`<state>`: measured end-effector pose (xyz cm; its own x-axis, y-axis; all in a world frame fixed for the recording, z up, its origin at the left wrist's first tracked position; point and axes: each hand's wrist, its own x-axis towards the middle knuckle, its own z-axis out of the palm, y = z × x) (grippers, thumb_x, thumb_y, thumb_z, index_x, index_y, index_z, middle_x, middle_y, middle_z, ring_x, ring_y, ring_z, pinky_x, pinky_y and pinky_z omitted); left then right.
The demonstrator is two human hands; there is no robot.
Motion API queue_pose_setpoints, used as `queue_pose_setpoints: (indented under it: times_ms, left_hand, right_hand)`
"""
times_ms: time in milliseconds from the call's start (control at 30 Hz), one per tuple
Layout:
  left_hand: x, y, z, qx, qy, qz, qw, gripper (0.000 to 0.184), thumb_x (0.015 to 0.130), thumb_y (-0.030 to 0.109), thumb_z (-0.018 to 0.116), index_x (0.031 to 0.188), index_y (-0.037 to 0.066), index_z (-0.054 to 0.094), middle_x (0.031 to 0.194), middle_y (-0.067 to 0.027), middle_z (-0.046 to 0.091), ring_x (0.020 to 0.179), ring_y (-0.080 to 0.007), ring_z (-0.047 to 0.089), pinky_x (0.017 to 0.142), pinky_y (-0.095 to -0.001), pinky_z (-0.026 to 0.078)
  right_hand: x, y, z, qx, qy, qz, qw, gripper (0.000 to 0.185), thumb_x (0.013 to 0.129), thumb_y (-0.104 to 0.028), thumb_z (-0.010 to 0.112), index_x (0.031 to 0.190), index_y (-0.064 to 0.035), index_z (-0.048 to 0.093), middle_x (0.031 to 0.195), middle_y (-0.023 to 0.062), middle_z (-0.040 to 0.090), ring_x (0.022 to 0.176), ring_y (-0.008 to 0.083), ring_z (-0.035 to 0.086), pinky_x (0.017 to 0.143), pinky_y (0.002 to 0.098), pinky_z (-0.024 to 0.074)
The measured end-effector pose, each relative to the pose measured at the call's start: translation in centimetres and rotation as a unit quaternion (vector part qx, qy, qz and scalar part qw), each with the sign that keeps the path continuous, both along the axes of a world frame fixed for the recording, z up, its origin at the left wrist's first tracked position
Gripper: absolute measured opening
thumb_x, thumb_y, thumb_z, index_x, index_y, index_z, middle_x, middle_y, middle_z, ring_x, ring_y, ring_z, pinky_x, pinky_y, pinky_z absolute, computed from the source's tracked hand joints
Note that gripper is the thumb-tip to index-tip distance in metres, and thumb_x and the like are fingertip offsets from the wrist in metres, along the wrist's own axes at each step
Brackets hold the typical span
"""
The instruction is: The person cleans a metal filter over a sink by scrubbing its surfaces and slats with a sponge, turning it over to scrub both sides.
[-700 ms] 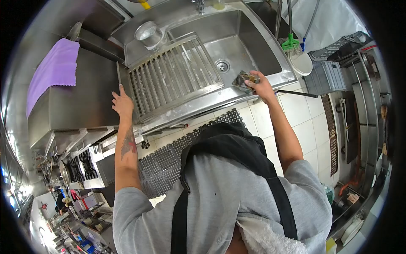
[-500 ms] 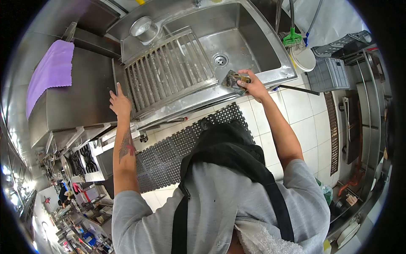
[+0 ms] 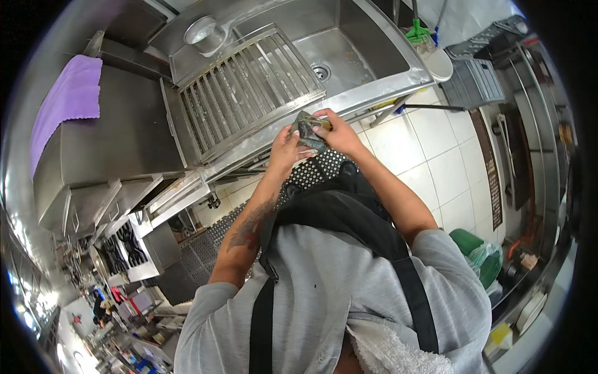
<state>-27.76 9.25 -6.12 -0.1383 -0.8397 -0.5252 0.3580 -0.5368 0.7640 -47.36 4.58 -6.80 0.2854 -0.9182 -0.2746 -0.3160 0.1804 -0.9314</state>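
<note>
In front of my body, just off the sink's front edge, both hands hold a worn, dark grey-green scouring pad (image 3: 309, 133) with a yellowish patch. My left hand (image 3: 286, 148) grips its left side, fingers partly behind it. My right hand (image 3: 336, 132) pinches its right side between thumb and fingers. Beyond the hands, a metal slatted rack (image 3: 249, 90) with wet, whitish streaks lies over the left part of the steel sink (image 3: 380, 96). The drain (image 3: 320, 72) shows in the basin to the right of the rack.
A metal pot (image 3: 205, 36) stands behind the rack. On the left, a purple cloth (image 3: 68, 103) drapes over a steel cabinet (image 3: 128, 137). To the right are a white bucket (image 3: 438, 65), a green-headed mop (image 3: 417, 32) and a grey crate (image 3: 473, 86). A perforated black mat (image 3: 205, 252) covers some floor.
My left hand has left the cabinet side by the rack and come right to grip the pad. My right hand has drawn the pad left and back from the sink edge.
</note>
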Motion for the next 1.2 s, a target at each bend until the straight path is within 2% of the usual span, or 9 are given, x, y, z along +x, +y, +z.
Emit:
queue_pose_setpoints:
  times_ms: [267,567,700,800,900,1000,1067,1100,1200]
  left_hand:
    - [7.1,2.4,-0.4,-0.034,-0.123,0.011,0.992,0.046,0.106,0.012,0.051,0.151,0.007,0.042,0.106,-0.0144,0.066,0.086,-0.0204,0.07,0.073,-0.0354,0.064]
    - [11.8,2.3,1.0,-0.04,-0.037,0.015,0.998,0.052,0.106,0.01,0.049,0.156,0.008,0.034,0.123,-0.0198,0.063,0.105,-0.0324,0.069,0.088,-0.044,0.062]
    - [12.6,2.8,3.9,-0.121,-0.123,0.036,0.984,0.047,0.106,0.007,0.046,0.153,0.01,0.041,0.121,-0.0155,0.065,0.101,-0.0258,0.069,0.09,-0.0418,0.06]
    - [16.7,-0.3,2.9,-0.371,-0.363,0.034,0.854,0.039,0.106,0.007,0.043,0.143,0.01,0.057,0.112,-0.0081,0.068,0.089,-0.0133,0.066,0.081,-0.0251,0.054]
    - [20.7,-4.5,2.3,-0.264,-0.375,0.058,0.887,0.034,0.107,0.019,0.048,0.136,0.009,0.063,0.103,-0.0091,0.069,0.091,-0.0144,0.065,0.083,-0.0217,0.047]
    - [19.9,-7.8,3.7,-0.168,-0.561,0.05,0.809,0.048,0.101,0.044,0.059,0.139,0.013,0.061,0.121,-0.0141,0.065,0.114,-0.0229,0.061,0.098,-0.0347,0.046]
    - [19.6,-8.8,1.7,-0.117,-0.779,-0.072,0.611,0.07,0.09,0.063,0.066,0.144,0.02,0.057,0.15,-0.0182,0.047,0.14,-0.0363,0.042,0.113,-0.0547,0.034]
    - [18.8,-8.2,1.1,-0.158,-0.771,-0.091,0.61,0.079,0.084,0.069,0.068,0.15,0.027,0.052,0.168,-0.0165,0.017,0.152,-0.0471,0.017,0.116,-0.0678,0.022]
    - [16.1,-6.3,1.2,-0.338,-0.77,-0.256,0.478,0.072,0.087,0.065,0.067,0.15,0.033,0.052,0.171,-0.0157,0.01,0.154,-0.0484,0.009,0.117,-0.0712,0.018]
  right_hand:
    - [9.2,6.3,1.4,-0.269,0.081,-0.058,0.958,0.039,0.083,-0.021,0.08,0.115,-0.005,0.065,0.116,0.0197,0.068,0.107,0.0403,0.065,0.095,0.0445,0.0509]
    - [10.3,4.7,-0.5,0.081,-0.31,-0.219,0.922,0.023,0.091,-0.015,0.079,0.1,-0.0001,0.064,0.097,0.0036,0.069,0.098,0.0139,0.067,0.086,0.0285,0.0525]
    - [9.2,5.0,1.5,0.104,-0.366,-0.272,0.884,0.029,0.087,-0.016,0.082,0.104,0.0014,0.065,0.097,0.0064,0.07,0.085,0.0165,0.067,0.076,0.031,0.0536]
    - [6.5,2.4,-4.6,-0.008,-0.144,-0.331,0.933,0.032,0.084,-0.019,0.084,0.105,0.0005,0.069,0.096,0.0084,0.073,0.086,0.0189,0.069,0.077,0.0339,0.0549]
    - [3.8,1.2,-1.3,-0.124,0.033,-0.392,0.911,0.022,0.08,-0.015,0.076,0.099,-0.0035,0.072,0.096,0.0164,0.074,0.088,0.0289,0.071,0.082,0.0387,0.0547]
    - [2.7,-2.1,-1.8,-0.177,0.112,-0.429,0.879,0.018,0.08,-0.013,0.071,0.096,-0.0049,0.073,0.101,0.0194,0.073,0.091,0.0353,0.069,0.083,0.0434,0.0542]
    - [3.7,-3.2,-2.6,-0.21,0.167,-0.452,0.851,0.016,0.08,-0.012,0.069,0.094,-0.0058,0.073,0.102,0.0199,0.072,0.092,0.0379,0.068,0.084,0.0457,0.0539]
    - [4.5,-3.5,-4.1,-0.237,0.211,-0.412,0.854,0.015,0.082,-0.011,0.068,0.094,-0.0058,0.073,0.101,0.018,0.071,0.094,0.037,0.067,0.084,0.0456,0.0538]
    - [7.7,-2.7,-7.0,-0.414,0.231,-0.3,0.828,0.013,0.085,-0.011,0.064,0.094,-0.0058,0.072,0.099,0.0123,0.07,0.101,0.0337,0.065,0.087,0.0439,0.0535]
